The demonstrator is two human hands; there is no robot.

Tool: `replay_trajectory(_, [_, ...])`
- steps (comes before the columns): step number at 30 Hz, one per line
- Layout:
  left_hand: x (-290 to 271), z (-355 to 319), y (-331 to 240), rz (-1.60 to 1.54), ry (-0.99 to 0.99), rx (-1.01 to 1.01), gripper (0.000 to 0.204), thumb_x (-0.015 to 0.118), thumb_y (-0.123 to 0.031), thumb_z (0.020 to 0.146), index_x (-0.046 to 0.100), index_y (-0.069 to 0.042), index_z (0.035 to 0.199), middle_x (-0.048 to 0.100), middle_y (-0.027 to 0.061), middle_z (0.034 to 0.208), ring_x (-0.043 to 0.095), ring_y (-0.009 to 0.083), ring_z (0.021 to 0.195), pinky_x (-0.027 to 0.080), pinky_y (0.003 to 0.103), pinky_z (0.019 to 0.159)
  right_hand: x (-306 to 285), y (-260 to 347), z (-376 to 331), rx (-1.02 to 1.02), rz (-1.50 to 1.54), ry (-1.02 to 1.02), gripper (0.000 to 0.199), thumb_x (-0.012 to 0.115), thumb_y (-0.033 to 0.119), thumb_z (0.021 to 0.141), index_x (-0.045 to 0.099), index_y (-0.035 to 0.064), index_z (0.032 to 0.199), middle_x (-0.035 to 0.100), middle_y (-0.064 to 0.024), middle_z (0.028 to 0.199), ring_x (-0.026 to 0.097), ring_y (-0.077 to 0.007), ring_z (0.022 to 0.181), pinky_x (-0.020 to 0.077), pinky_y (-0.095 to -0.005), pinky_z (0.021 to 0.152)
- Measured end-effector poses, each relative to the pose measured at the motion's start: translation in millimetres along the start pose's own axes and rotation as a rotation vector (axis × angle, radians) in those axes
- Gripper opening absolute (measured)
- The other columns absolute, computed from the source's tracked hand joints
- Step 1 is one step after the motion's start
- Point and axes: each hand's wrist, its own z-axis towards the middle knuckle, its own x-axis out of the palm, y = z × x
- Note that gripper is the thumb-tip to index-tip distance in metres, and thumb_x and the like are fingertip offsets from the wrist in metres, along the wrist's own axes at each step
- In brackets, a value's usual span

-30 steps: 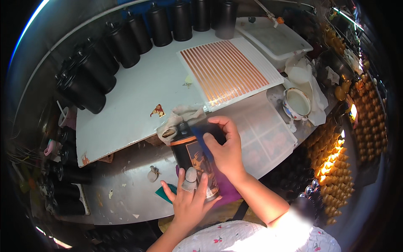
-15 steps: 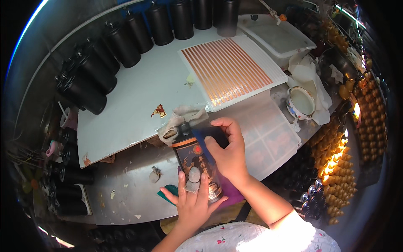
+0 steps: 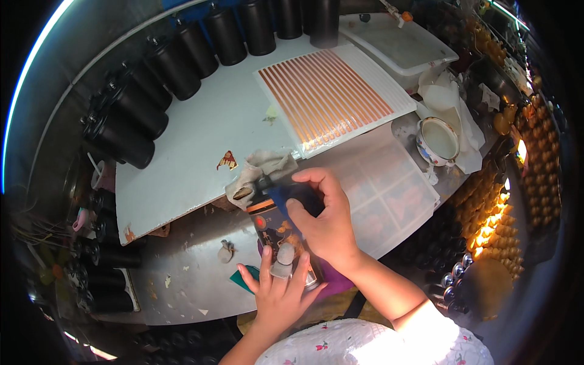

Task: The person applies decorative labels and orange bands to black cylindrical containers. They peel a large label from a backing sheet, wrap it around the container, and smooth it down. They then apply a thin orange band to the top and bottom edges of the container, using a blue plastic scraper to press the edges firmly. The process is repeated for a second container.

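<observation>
Blue piece point(image 3: 278, 196): pinches it with the right hand point(image 3: 328, 222); spreads the left hand point(image 3: 280, 298) over the black bottle point(image 3: 272, 227) at the surface's point(image 3: 182, 289) near edge. Turns the bottle, swinging its red dot point(image 3: 260, 222) leftward; probably to work another stretch.

Harsh light bleaches the white garment point(image 3: 410, 348) at the lower edge and flares yellow off the golden pieces point(image 3: 485, 231) at right, while black bottles point(image 3: 108, 277) at lower left sink into shade. A blue-white streak point(image 3: 22, 79) curves along the left rim. The blue tool point(image 3: 281, 199) looks blurred; fisheye bending and black corners surround everything.
</observation>
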Motion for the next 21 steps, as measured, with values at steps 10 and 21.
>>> replay_trajectory(10, [-19.7,12.0,0.6,-0.284,0.159,-0.253,0.107,0.072,-0.057,0.084,0.025,0.007,0.155,0.042,0.027,0.144,0.033,0.0487,0.141,0.005,0.068,0.118,-19.2,-35.1,-6.3,0.47,0.599,-0.15,0.021,0.059,0.001,0.091,0.058,0.0032,0.112,0.06,-0.0039,0.101,0.057,-0.0106,0.094,0.0463,-0.0267,0.085])
replay_trajectory(21, [0.6,6.6,39.5,-0.612,0.248,-0.323,0.116,0.04,-0.073,0.093,-0.003,0.014,0.156,0.027,0.0322,0.159,0.023,0.0442,0.151,-0.009,0.058,0.122,-28.9,-13.6,-15.1,-0.271,-0.34,0.288,0.064,0.067,-0.002,0.083,0.056,0.0084,0.146,0.052,-0.0082,0.07,0.05,-0.0181,0.057,0.0437,-0.0317,0.055])
